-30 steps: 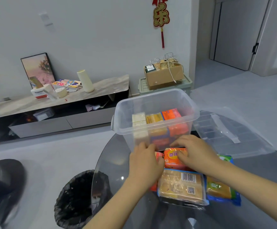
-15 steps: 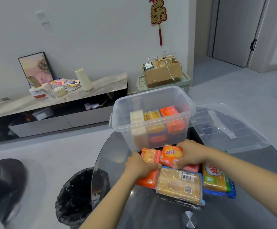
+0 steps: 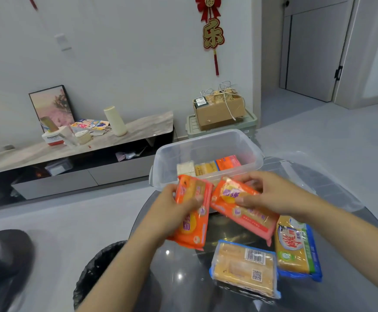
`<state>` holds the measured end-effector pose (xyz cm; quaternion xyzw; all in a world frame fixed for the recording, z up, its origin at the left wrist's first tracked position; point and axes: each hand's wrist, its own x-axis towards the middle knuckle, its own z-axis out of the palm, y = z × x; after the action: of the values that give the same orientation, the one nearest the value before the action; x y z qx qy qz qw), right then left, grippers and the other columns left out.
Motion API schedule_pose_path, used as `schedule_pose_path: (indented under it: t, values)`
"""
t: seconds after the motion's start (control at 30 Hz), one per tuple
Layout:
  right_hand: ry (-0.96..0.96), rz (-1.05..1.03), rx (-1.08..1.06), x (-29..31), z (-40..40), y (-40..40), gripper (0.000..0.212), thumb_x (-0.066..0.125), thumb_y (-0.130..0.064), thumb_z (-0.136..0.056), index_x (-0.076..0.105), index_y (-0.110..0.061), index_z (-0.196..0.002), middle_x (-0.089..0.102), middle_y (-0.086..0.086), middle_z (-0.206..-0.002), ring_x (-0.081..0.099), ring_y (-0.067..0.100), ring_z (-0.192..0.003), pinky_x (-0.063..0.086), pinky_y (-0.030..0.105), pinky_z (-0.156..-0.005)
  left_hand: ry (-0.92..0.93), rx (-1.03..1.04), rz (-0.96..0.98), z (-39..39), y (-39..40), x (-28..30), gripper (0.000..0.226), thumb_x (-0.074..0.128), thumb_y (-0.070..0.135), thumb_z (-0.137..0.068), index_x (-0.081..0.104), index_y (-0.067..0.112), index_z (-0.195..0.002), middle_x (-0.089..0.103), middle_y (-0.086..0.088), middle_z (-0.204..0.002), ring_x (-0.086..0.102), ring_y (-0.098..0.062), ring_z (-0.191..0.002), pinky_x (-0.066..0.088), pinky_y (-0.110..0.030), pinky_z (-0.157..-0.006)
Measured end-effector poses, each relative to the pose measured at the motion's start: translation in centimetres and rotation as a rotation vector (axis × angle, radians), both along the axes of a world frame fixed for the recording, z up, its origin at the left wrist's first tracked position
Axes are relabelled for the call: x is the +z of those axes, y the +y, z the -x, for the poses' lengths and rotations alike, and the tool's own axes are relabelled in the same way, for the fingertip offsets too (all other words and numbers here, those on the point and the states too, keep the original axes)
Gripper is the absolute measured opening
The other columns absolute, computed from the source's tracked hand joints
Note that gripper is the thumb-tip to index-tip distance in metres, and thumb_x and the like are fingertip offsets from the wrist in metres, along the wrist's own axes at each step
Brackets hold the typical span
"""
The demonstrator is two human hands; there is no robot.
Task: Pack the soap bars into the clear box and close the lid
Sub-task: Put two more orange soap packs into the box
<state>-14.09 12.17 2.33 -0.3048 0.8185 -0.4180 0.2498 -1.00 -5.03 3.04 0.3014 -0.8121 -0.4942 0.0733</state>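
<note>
One orange soap pack is gripped in the left hand, another in the right hand, before the clear box.

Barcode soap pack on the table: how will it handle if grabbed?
The barcode soap pack looks blocky, so probably stiff and heavy for its size. Its glossy clear wrap may be slippery. It lies flat on the glass table, so unlikely to roll.

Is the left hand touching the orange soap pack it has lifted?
Touching. The head view shows the left hand wrapped around the orange soap pack, its thumb pressed across the wrapper's front.
</note>
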Motion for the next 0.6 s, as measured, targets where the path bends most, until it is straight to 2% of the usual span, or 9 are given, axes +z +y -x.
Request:
schedule_pose_path:
  t: [0.1,0.17,0.23,0.3,0.37,0.47,0.53,0.6]
  values:
    - [-0.175,0.165,-0.130,2.0,1.2,0.1,0.034,0.070,-0.017,-0.081,0.057,-0.023,-0.112,0.066,0.000,-0.086,0.067,0.015,-0.068,0.053,0.026,-0.057,0.094,0.005,-0.223,1.8,0.0,3.2,0.022,0.060,0.022,-0.090,0.056,0.016,-0.110,0.068,-0.003,-0.087,0.066,-0.015,-0.069,0.056,-0.026,-0.058]
    - [-0.237,0.257,-0.228,3.2,2.2,-0.5,0.028,0.067,-0.013,-0.084,0.057,-0.020,-0.110,0.066,0.003,-0.079,0.064,0.015,-0.060,0.051,0.021,-0.047,0.136,0.048,-0.313,4.0,-0.3,4.6,0.017,0.055,0.013,-0.091,0.059,0.011,-0.107,0.068,-0.008,-0.085,0.065,-0.020,-0.071,0.056,-0.031,-0.068]
    - [-0.254,0.304,-0.313,4.2,3.4,-1.4,0.021,0.062,-0.011,-0.087,0.057,-0.019,-0.106,0.063,0.002,-0.076,0.059,0.014,-0.059,0.046,0.019,-0.043,0.175,0.126,-0.379,6.4,-0.9,5.2,0.023,0.055,0.007,-0.086,0.059,0.007,-0.108,0.069,-0.014,-0.092,0.067,-0.028,-0.079,0.055,-0.038,-0.078]
    - [-0.256,0.335,-0.359,4.7,4.5,-2.5,0.019,0.060,-0.010,-0.088,0.059,-0.016,-0.106,0.060,0.002,-0.074,0.055,0.014,-0.059,0.042,0.022,-0.049,0.204,0.183,-0.401,8.3,-1.4,5.2,0.028,0.057,0.005,-0.081,0.060,0.002,-0.108,0.068,-0.016,-0.095,0.068,-0.031,-0.083,0.056,-0.045,-0.080]
    - [-0.220,0.337,-0.401,4.6,5.5,-3.8,0.022,0.061,-0.009,-0.086,0.062,-0.012,-0.107,0.061,0.005,-0.074,0.055,0.017,-0.060,0.044,0.026,-0.058,0.181,0.174,-0.395,9.9,-1.6,4.8,0.019,0.055,0.005,-0.084,0.057,0.002,-0.103,0.065,-0.013,-0.085,0.064,-0.028,-0.073,0.056,-0.045,-0.075]
    - [-0.138,0.320,-0.483,4.2,7.1,-5.5,0.029,0.062,-0.009,-0.083,0.067,0.003,-0.108,0.066,0.018,-0.086,0.058,0.024,-0.076,0.045,0.032,-0.071,0.151,0.194,-0.430,12.0,-2.0,3.9,0.009,0.049,0.005,-0.091,0.052,0.006,-0.100,0.061,-0.012,-0.081,0.063,-0.032,-0.082,0.051,-0.057,-0.091]
    - [-0.098,0.301,-0.514,4.0,8.0,-6.4,0.032,0.062,-0.010,-0.081,0.067,0.007,-0.107,0.065,0.022,-0.087,0.059,0.026,-0.079,0.045,0.033,-0.072,0.140,0.217,-0.418,13.3,-2.7,3.0,0.016,0.049,0.004,-0.092,0.052,0.007,-0.107,0.063,-0.016,-0.088,0.064,-0.033,-0.088,0.048,-0.059,-0.096]
    - [-0.037,0.244,-0.499,3.9,8.5,-7.1,0.027,0.062,-0.012,-0.080,0.070,0.004,-0.101,0.065,0.021,-0.086,0.061,0.029,-0.082,0.048,0.034,-0.070,0.105,0.232,-0.371,14.3,-3.3,2.0,0.024,0.054,0.005,-0.090,0.055,0.004,-0.114,0.063,-0.018,-0.097,0.065,-0.032,-0.088,0.052,-0.056,-0.090]
